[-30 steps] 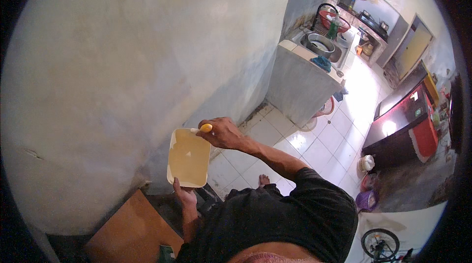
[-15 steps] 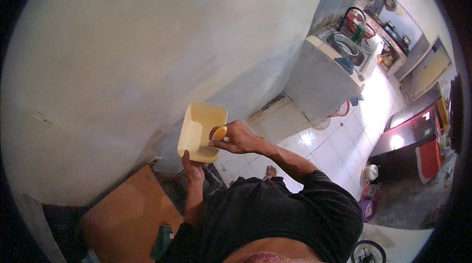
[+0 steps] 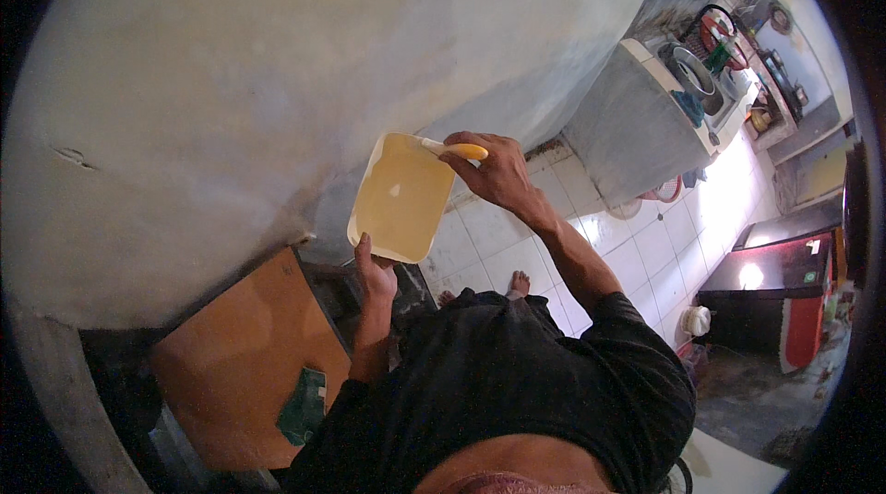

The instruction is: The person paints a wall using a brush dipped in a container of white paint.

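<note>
My left hand (image 3: 377, 274) grips the near-left rim of a cream rectangular plastic tub (image 3: 369, 184), thumb over its edge. The tub is tilted, its pale yellow inside facing me; I cannot tell how much liquid it holds. My right hand (image 3: 498, 169) is closed around a paintbrush (image 3: 472, 151) with a yellow-orange handle. The brush's pale head lies at the tub's far-right rim, and the fingers partly hide the handle.
A patchy painted wall (image 3: 231, 106) rises ahead and left. At lower left stands an orange-brown board (image 3: 245, 355) with a green cloth (image 3: 303, 406) on it. A grey counter (image 3: 637, 129) with a metal basin (image 3: 690, 74) is at right, beyond white floor tiles (image 3: 591, 235).
My right hand has lifted the brush from inside the tub to its far-right rim. The tub has moved slightly farther away and right, and the view has shifted.
</note>
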Demonstrator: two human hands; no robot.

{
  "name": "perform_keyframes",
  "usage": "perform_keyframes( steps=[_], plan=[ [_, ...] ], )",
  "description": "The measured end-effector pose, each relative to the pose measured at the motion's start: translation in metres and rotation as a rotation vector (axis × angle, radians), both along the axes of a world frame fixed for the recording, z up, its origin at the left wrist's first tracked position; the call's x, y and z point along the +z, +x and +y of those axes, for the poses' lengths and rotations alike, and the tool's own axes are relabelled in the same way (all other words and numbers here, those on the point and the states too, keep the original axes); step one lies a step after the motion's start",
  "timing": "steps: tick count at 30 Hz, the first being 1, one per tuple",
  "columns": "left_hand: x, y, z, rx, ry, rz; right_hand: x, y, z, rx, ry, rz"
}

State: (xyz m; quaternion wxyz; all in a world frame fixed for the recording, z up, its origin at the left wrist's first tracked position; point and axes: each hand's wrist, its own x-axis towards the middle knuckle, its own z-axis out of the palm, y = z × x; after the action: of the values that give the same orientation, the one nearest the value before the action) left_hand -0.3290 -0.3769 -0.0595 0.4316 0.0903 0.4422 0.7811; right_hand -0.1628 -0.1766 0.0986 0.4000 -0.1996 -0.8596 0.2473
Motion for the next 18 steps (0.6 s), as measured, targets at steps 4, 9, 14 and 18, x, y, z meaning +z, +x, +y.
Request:
perform_keyframes(
  steps=[4, 9, 14, 18],
  plan=[
    [0.012, 0.000, 0.000, 0.060, -0.044, -0.039, 0.004, 0.012, 0.000, -0.050, -0.108, 0.278],
    [-0.006, -0.012, -0.012, 0.191, -0.026, -0.007, -0.021, 0.010, 0.018, -0.341, -0.838, 0.773],
    [0.009, -0.021, -0.035, 0.135, -0.014, 0.041, -0.039, -0.022, 0.043, -0.270, -0.971, 1.128],
    [0.012, -0.030, -0.048, 0.242, -0.046, 0.071, 0.026, -0.055, 0.062, -0.134, -0.749, 1.283]
  ],
)
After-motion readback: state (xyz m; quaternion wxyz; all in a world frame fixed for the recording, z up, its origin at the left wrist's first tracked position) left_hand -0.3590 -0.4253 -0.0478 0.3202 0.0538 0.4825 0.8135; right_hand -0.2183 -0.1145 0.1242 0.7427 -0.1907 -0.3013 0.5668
